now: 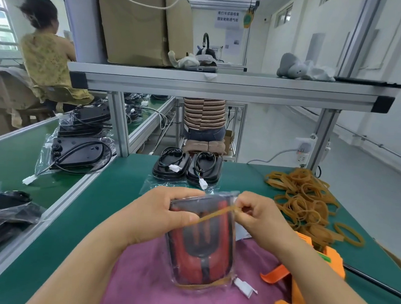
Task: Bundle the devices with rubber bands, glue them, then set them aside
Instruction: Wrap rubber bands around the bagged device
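Fingers of the left hand [166, 211] curl around the upper left edge of the red-and-black device in a clear plastic bag [201, 255]. Fingertips of the right hand [259, 216] pinch a tan rubber band [213, 215] stretched slanting across the device. Below the fingers lies a purple cloth [150, 287]. Beyond the right fingers sits a heap of loose tan rubber bands [303, 198]; under that forearm, an orange plastic glue gun [303, 301]. Two black cabled devices [187, 167] rest ahead of the fingertips.
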Available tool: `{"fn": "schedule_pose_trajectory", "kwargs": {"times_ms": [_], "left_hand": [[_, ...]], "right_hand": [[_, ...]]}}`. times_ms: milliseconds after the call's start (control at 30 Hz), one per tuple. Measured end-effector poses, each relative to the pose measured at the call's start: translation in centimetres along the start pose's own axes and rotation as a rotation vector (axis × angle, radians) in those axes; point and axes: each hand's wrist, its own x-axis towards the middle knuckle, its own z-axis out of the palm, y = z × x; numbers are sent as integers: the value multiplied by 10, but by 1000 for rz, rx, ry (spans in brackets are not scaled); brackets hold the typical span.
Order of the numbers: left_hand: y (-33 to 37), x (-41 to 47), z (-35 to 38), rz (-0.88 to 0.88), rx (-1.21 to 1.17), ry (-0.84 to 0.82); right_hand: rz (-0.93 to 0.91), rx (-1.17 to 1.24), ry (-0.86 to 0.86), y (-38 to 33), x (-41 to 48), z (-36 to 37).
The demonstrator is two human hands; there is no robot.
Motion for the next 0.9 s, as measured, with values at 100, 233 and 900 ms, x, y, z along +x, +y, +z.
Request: {"fn": "schedule_pose_trajectory", "kwargs": {"times_ms": [100, 233, 900], "left_hand": [[-7, -3, -5, -37, -51, 8], [-7, -4, -4, -48, -67, 25], [-14, -12, 30, -57, -426, 305]], "right_hand": [[-105, -155, 102, -2, -15, 4], [-199, -193, -35, -6, -20, -10], [379, 591, 187, -39, 21, 35]]}}
